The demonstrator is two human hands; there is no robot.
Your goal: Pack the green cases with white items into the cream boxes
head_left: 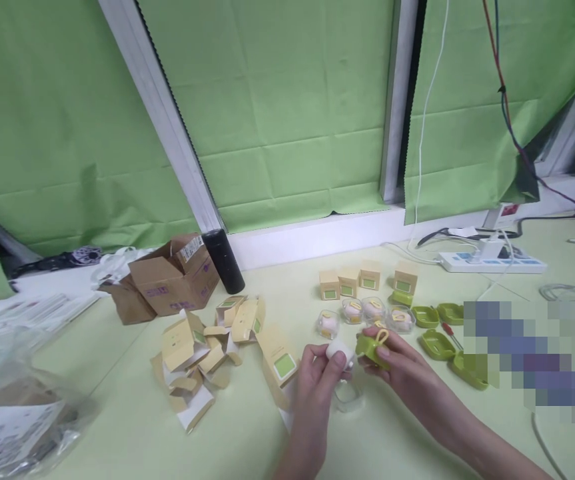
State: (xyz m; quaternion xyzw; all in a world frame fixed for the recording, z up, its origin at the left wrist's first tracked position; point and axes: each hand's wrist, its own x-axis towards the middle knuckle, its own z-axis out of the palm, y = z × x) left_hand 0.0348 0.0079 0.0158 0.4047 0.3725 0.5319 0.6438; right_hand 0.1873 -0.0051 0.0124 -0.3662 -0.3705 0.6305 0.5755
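Note:
My left hand (320,373) is closed on a small white rounded object (340,355), pinched between thumb and fingers. Close beside it on the right, my right hand (392,357) grips a green case (371,349) with a yellow loop on top. A clear plastic shell (348,396) lies on the table just below the white object. Behind my hands, several clear packs with pale contents (328,324) sit in a row. Open green cases (437,345) and a red-handled screwdriver (451,331) lie to the right.
Flattened yellow cartons (187,343) are heaped to the left, with a brown cardboard box (174,280) and a black bottle (223,261) behind. Small yellow boxes (349,283) stand at the back. A white power strip (492,263) is back right, and a plastic bag (12,400) front left.

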